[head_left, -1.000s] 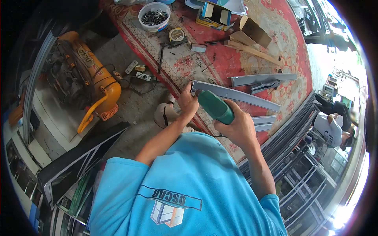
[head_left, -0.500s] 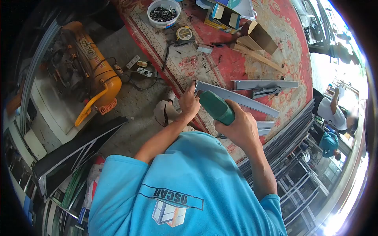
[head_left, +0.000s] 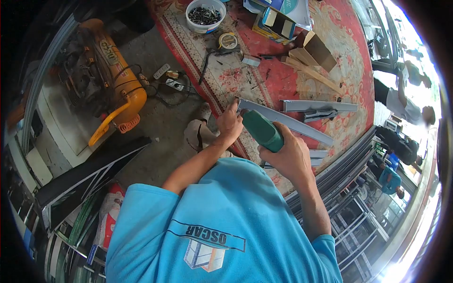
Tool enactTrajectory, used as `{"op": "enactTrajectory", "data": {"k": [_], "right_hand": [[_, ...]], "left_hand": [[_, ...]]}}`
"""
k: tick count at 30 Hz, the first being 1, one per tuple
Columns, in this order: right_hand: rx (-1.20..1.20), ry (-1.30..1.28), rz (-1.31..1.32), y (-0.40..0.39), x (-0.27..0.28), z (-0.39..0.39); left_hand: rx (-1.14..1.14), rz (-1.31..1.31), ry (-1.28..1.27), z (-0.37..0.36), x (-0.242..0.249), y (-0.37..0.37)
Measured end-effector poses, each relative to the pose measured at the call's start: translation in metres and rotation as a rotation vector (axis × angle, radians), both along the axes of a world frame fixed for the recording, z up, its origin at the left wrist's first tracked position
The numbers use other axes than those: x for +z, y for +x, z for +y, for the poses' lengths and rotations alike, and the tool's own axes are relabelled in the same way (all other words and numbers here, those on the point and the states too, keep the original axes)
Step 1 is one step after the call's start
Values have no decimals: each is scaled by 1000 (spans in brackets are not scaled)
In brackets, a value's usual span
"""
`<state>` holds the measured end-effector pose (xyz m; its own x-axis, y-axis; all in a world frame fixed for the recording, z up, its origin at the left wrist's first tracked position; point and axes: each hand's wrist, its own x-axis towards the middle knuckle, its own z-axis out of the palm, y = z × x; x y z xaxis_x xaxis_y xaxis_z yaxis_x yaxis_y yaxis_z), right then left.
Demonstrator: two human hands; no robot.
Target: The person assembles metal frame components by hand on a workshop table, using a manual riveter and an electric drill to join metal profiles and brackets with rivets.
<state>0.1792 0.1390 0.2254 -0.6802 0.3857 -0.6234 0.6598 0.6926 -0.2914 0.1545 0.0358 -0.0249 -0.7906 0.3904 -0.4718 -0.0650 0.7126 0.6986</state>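
An orange compressor [head_left: 121,75] sits near power strips [head_left: 175,84] on the floor [head_left: 160,119].

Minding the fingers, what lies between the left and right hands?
Head view: a green tool, held in the right hand, its tip beside the left hand.

Grey flr [head_left: 163,123] L of tbl [head_left: 347,35]; red floral cloth [head_left: 358,70] on top; strong wht light [head_left: 400,270] R edge.

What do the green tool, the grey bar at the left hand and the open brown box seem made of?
Green tool: probably moulded plastic, smooth, with rounded edges.
Grey bar: likely metal, perhaps coated aluminium, satin, with straight crisp edges.
Open brown box: apparently matte cardboard, with thin bent flaps.
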Motion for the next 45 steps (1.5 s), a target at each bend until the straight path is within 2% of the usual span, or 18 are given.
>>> {"op": "enactTrajectory", "data": {"k": [14, 19, 27, 35, 45], "right_hand": [[100, 94, -40, -13, -2, -2], [96, 74, -143, -21, 1, -3], [117, 91, -132, -24, -1, -1], [112, 45, -109, -28, 2, 4], [210, 67, -48, -29, -1, 1]], "left_hand": [[20, 37, 57, 1, -15, 5], [-13, 55, 29, -1, -16, 5], [4, 112, 58, 1, -14, 3], [18, 31, 76, 2, -12, 1], [19, 58, 89, 0, -26, 7]]}}
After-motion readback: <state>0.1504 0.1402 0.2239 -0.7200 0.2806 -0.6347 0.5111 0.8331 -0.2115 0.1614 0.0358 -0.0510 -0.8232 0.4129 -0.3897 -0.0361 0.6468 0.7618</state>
